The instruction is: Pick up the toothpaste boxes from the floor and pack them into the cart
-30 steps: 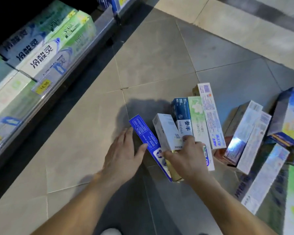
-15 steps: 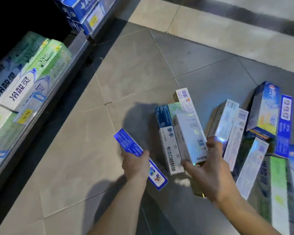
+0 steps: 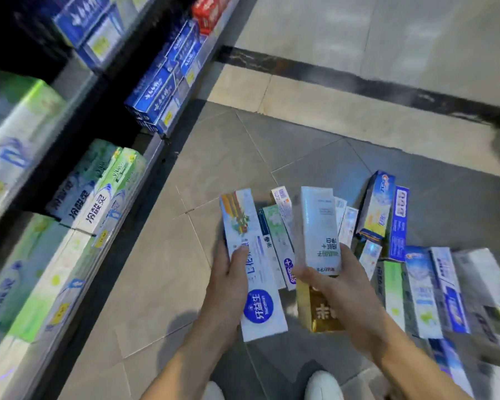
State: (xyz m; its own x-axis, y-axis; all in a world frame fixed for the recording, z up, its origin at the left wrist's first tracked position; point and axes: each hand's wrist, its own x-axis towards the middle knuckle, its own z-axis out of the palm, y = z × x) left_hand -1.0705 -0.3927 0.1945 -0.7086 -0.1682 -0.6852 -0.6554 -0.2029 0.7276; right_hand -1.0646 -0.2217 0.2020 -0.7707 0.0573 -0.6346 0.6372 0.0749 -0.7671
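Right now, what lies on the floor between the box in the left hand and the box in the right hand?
In the head view, three boxes lie there side by side: a dark blue one, a green-and-white one and a white barcoded one.

I hold a long white toothpaste box with a blue round badge in my left hand, lengthwise, its far end printed with a colourful picture. In my right hand I grip a silvery-white box standing up from my fingers, with a gold box held under it. Between the two, a blue-and-green box and a white one with a barcode lie on the floor. To the right more boxes lie scattered and overlapping: a blue-and-yellow one tilted up, a dark blue one, a green-and-white one, and several white-and-blue ones.
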